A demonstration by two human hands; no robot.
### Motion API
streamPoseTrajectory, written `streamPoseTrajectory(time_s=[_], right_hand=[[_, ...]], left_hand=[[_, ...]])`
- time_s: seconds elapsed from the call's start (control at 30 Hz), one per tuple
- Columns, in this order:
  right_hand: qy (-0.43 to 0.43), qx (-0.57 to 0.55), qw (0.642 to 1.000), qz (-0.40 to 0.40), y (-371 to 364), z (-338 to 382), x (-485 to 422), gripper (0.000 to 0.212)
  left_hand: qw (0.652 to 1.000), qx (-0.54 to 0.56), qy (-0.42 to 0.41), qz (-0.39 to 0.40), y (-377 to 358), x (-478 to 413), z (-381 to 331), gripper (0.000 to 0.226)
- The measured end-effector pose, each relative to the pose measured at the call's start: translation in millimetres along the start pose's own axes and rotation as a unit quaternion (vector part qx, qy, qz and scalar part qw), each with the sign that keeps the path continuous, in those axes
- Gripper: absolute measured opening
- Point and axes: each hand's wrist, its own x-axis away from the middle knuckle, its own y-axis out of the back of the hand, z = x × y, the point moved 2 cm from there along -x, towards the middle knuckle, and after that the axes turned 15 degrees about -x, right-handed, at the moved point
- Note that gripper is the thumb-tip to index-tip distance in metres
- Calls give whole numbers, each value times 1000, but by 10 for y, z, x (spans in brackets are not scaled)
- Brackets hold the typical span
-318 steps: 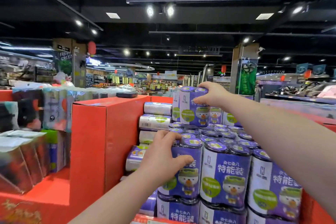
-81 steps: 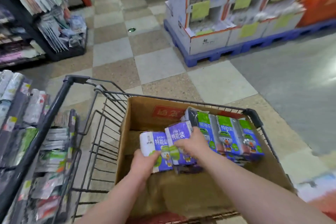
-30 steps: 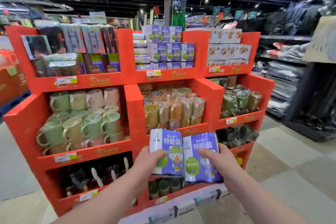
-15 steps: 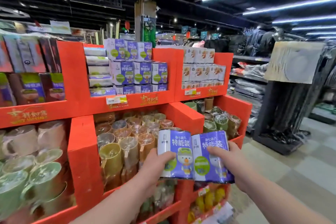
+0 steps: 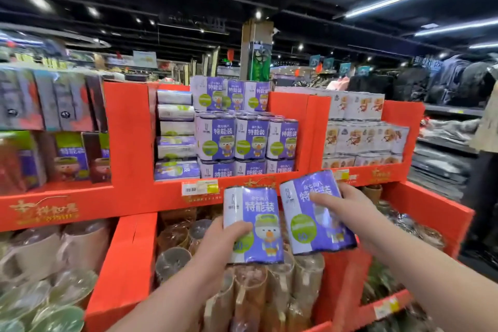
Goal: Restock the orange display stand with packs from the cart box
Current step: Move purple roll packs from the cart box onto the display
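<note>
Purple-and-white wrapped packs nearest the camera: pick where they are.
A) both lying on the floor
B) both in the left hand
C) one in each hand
C: the left hand grips the left purple-and-white wrapped pack, the right hand grips the right purple-and-white wrapped pack.

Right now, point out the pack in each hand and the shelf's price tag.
Left-hand pack (image 5: 262,213): head view, purple front label.
Right-hand pack (image 5: 312,232): head view, purple front face.
Price tag (image 5: 200,187): head view, its middle.

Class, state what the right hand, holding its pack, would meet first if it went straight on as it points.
The right hand would likely meet the shelved purple packs on the orange stand first; depth unclear.
</note>
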Motion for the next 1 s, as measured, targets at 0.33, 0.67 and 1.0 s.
streamPoseTrajectory(time_s=[0.33,0.67,1.0], right_hand=[[170,-7,980,103,-442,1047,-1785,13],[227,20,961,158,-827,1445,-3379,65],[243,103,956,126,-1320,1293,-4060,76]], left_hand=[[986,7,-81,-145,387,-831,-717,19],[959,8,-144,-245,347,-1381,-1160,14],[945,-27,-150,-290,509,-1622,-1309,48]])
